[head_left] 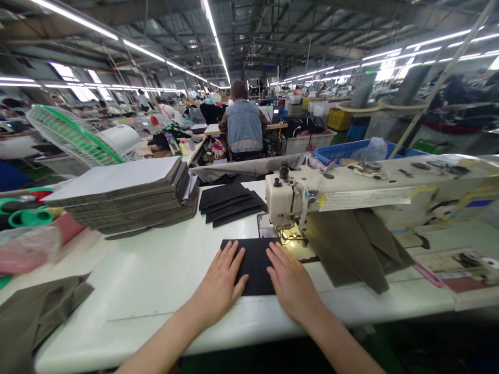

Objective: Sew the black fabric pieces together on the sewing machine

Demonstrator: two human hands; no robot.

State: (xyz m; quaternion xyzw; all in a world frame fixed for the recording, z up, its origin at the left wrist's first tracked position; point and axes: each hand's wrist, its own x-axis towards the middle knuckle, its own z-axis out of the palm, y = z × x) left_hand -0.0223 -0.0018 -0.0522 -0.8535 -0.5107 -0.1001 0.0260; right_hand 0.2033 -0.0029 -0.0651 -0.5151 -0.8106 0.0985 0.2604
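A black rectangular fabric panel lies flat on the pale table, just left of the sewing machine's needle area. My left hand rests on its left side, fingers stretched out and slightly spread. On the panel's right side lies my right hand, its fingers extended near the brass presser foot plate. The sewing machine stands with its head over the panel's upper right corner. Behind the panel is a small fanned pile of black fabric pieces.
A tall stack of olive fabric pieces with a white sheet on top stands at the left. Olive pieces lie under the machine arm. Green thread cones are at far left. Beyond the table sits a person facing away.
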